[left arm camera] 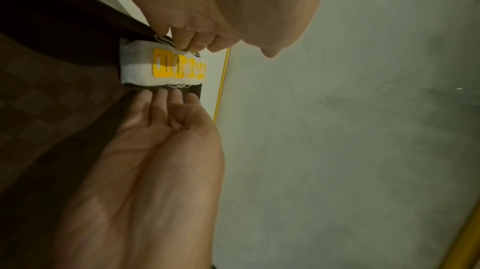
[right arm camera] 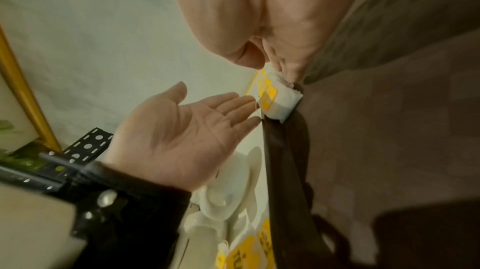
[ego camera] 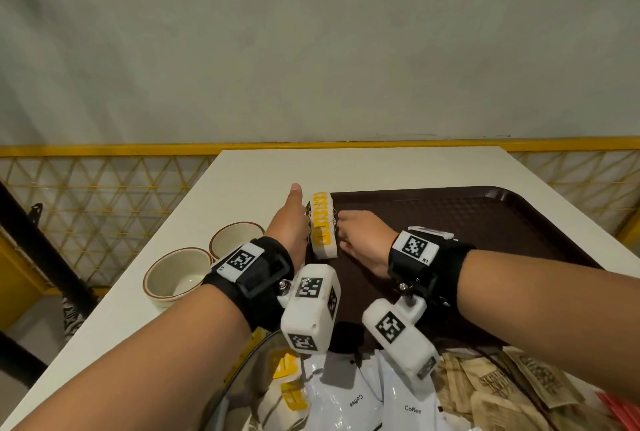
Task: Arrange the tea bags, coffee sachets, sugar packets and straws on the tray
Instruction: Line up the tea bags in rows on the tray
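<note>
— White paper tea bags [ego camera: 323, 227] with yellow tags?
— Yes, stacked in a row at the brown tray's [ego camera: 467, 223] left edge; left hand [ego camera: 290, 223] flat-fingered beside them, right hand [ego camera: 363, 236] curled against them.

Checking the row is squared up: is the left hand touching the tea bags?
Cannot tell. In the right wrist view the left hand's straight fingertips reach the tea bags; contact unclear.

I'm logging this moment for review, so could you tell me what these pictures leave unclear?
- Head view: right hand fingertips hidden by knuckles.
- Count of tea bags: row overlaps, too small.
- Straws: cut off by the frame edge.
- Left wrist view: tray dark and blurred.
</note>
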A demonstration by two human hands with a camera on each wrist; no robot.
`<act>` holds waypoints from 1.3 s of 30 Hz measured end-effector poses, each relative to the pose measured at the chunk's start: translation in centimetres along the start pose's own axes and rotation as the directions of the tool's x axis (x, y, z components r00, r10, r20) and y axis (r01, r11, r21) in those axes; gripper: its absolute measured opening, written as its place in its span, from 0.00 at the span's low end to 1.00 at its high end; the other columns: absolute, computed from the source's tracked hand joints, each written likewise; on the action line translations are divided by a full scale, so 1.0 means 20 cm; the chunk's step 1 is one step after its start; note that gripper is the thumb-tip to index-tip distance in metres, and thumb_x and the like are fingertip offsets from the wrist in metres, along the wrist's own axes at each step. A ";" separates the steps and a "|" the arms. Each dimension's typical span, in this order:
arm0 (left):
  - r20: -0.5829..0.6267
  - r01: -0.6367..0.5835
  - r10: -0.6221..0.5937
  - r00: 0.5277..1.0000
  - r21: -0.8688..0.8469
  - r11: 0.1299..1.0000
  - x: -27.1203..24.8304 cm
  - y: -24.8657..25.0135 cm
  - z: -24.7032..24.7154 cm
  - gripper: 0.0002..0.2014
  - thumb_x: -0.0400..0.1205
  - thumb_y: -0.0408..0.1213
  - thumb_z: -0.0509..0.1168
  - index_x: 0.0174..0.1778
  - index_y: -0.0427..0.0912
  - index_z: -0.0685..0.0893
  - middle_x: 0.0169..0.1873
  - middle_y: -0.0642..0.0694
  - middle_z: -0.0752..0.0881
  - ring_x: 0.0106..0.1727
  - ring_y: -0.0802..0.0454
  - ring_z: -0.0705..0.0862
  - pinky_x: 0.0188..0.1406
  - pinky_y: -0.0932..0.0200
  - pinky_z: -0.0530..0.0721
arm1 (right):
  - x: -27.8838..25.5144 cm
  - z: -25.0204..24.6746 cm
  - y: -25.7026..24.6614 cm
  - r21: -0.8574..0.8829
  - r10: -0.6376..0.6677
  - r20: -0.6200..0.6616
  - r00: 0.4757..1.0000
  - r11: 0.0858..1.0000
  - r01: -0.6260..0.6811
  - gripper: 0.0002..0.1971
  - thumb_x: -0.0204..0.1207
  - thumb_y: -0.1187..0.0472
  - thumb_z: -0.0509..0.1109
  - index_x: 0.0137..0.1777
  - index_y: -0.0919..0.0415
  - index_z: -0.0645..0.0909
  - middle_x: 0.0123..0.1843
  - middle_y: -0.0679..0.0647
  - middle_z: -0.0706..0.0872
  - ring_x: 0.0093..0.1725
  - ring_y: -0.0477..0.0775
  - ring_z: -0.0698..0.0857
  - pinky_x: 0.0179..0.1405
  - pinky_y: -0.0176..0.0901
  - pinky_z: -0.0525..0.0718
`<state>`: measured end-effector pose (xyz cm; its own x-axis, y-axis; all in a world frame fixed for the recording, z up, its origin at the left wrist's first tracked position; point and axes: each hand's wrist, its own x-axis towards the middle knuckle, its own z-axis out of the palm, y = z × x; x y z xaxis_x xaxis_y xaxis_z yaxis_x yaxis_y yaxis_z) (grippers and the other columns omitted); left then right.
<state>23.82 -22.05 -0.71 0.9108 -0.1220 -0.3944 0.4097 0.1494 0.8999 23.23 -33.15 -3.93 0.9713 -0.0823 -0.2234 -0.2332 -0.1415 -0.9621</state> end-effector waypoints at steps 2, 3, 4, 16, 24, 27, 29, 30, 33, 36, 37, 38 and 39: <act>-0.001 -0.016 0.016 1.000 0.019 1.000 -0.01 -0.02 0.01 0.31 0.88 0.56 0.44 0.78 0.35 0.65 0.73 0.36 0.74 0.54 0.49 0.80 0.55 0.57 0.69 | -0.02 0.02 0.02 -0.004 -0.004 0.030 1.000 1.000 0.004 0.14 0.80 0.74 0.55 0.56 0.80 0.80 0.42 0.65 0.84 0.39 0.51 0.80 0.45 0.42 0.80; -0.007 -0.028 0.028 1.000 0.030 0.999 -0.02 -0.02 0.01 0.31 0.88 0.56 0.44 0.78 0.35 0.66 0.72 0.36 0.75 0.50 0.51 0.79 0.55 0.57 0.70 | -0.02 0.03 0.03 -0.005 -0.013 0.023 1.000 1.000 0.014 0.15 0.80 0.74 0.55 0.58 0.80 0.81 0.50 0.70 0.87 0.44 0.55 0.83 0.49 0.46 0.82; -0.010 -0.039 0.040 0.999 0.038 0.999 -0.02 -0.03 0.01 0.32 0.88 0.57 0.45 0.78 0.35 0.67 0.72 0.36 0.76 0.51 0.51 0.77 0.56 0.56 0.71 | -0.02 0.03 0.03 -0.003 -0.021 0.017 1.000 1.000 0.021 0.15 0.80 0.72 0.56 0.58 0.78 0.82 0.56 0.71 0.87 0.48 0.56 0.83 0.54 0.51 0.83; -0.009 0.007 -0.006 1.000 0.071 0.997 -0.03 0.01 -0.02 0.27 0.89 0.53 0.46 0.66 0.32 0.75 0.45 0.39 0.89 0.48 0.55 0.87 0.54 0.64 0.80 | -0.05 0.03 -0.03 -0.205 -0.026 -0.043 0.999 0.979 0.017 0.14 0.76 0.74 0.56 0.51 0.70 0.83 0.42 0.61 0.80 0.44 0.60 0.80 0.42 0.54 0.79; 0.457 -0.215 0.049 0.888 0.319 0.923 -0.51 0.34 -0.24 0.13 0.83 0.41 0.61 0.58 0.38 0.83 0.61 0.39 0.86 0.62 0.47 0.84 0.61 0.56 0.82 | -0.47 0.02 -0.25 -0.220 0.033 0.356 0.934 0.974 0.049 0.11 0.79 0.73 0.65 0.59 0.68 0.81 0.49 0.64 0.84 0.41 0.51 0.82 0.43 0.38 0.82; 0.618 -0.437 -0.120 0.777 0.667 0.604 -0.70 0.29 -0.40 0.17 0.74 0.48 0.70 0.56 0.47 0.88 0.56 0.46 0.89 0.56 0.53 0.87 0.61 0.54 0.83 | -0.62 0.09 -0.18 -0.629 0.002 0.591 0.807 0.628 0.459 0.19 0.76 0.58 0.73 0.66 0.61 0.81 0.53 0.50 0.86 0.51 0.46 0.83 0.54 0.39 0.82; 0.562 -0.536 -0.301 0.770 0.826 0.173 -0.76 0.20 -0.48 0.21 0.70 0.60 0.71 0.58 0.62 0.84 0.57 0.60 0.85 0.57 0.64 0.83 0.61 0.58 0.80 | -0.66 0.16 -0.12 -0.678 0.029 0.690 0.723 0.377 0.631 0.31 0.71 0.44 0.76 0.71 0.55 0.76 0.62 0.48 0.83 0.56 0.46 0.81 0.57 0.39 0.80; 0.492 -0.538 -0.347 0.798 0.842 -0.044 -0.78 0.15 -0.51 0.22 0.70 0.63 0.71 0.59 0.65 0.80 0.57 0.64 0.81 0.58 0.67 0.79 0.62 0.60 0.78 | -0.68 0.20 -0.09 -0.659 0.053 0.724 0.688 0.348 0.667 0.36 0.66 0.39 0.78 0.72 0.53 0.74 0.64 0.48 0.82 0.58 0.47 0.80 0.59 0.40 0.79; 0.379 -0.505 -0.340 0.861 0.717 -0.481 -0.80 -0.01 -0.60 0.32 0.68 0.66 0.71 0.67 0.66 0.70 0.59 0.63 0.68 0.65 0.59 0.69 0.67 0.54 0.74 | -0.72 0.29 0.00 -0.675 0.148 0.736 0.660 0.231 0.701 0.48 0.55 0.32 0.80 0.73 0.52 0.67 0.67 0.50 0.75 0.66 0.53 0.75 0.67 0.53 0.78; 0.325 -0.441 -0.301 0.897 0.719 -0.537 -0.76 -0.09 -0.65 0.34 0.67 0.59 0.73 0.68 0.63 0.68 0.63 0.55 0.65 0.65 0.53 0.69 0.64 0.48 0.77 | -0.75 0.35 0.06 -0.716 0.130 0.695 0.707 0.034 0.697 0.47 0.58 0.36 0.81 0.73 0.51 0.63 0.69 0.54 0.69 0.67 0.59 0.72 0.64 0.59 0.78; 0.316 -0.426 -0.289 0.904 0.738 -0.524 -0.74 -0.10 -0.65 0.33 0.67 0.56 0.74 0.67 0.62 0.69 0.63 0.53 0.66 0.63 0.52 0.71 0.62 0.48 0.79 | -0.75 0.36 0.07 -0.723 0.102 0.689 0.718 0.027 0.690 0.43 0.62 0.38 0.79 0.74 0.51 0.64 0.69 0.56 0.69 0.67 0.61 0.72 0.63 0.59 0.79; 0.318 -0.422 -0.283 0.905 0.751 -0.507 -0.73 -0.10 -0.65 0.31 0.68 0.54 0.75 0.66 0.59 0.70 0.62 0.52 0.67 0.60 0.52 0.74 0.60 0.49 0.80 | -0.75 0.37 0.08 -0.731 0.079 0.681 0.728 0.039 0.681 0.38 0.67 0.41 0.77 0.74 0.50 0.64 0.70 0.57 0.69 0.66 0.62 0.72 0.63 0.59 0.79; 0.323 -0.424 -0.281 0.904 0.763 -0.488 -0.71 -0.10 -0.65 0.30 0.69 0.51 0.75 0.66 0.56 0.72 0.60 0.51 0.69 0.58 0.52 0.76 0.59 0.51 0.80 | -0.75 0.38 0.08 -0.740 0.061 0.672 0.738 0.053 0.670 0.33 0.73 0.45 0.73 0.75 0.50 0.65 0.70 0.59 0.69 0.67 0.64 0.72 0.64 0.59 0.78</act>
<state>10.62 -7.88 0.67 0.6919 -0.4690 -0.5489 -0.6248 -0.7699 -0.1296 8.63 -24.66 -3.38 0.7343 0.5938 -0.3289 0.6034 -0.7930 -0.0843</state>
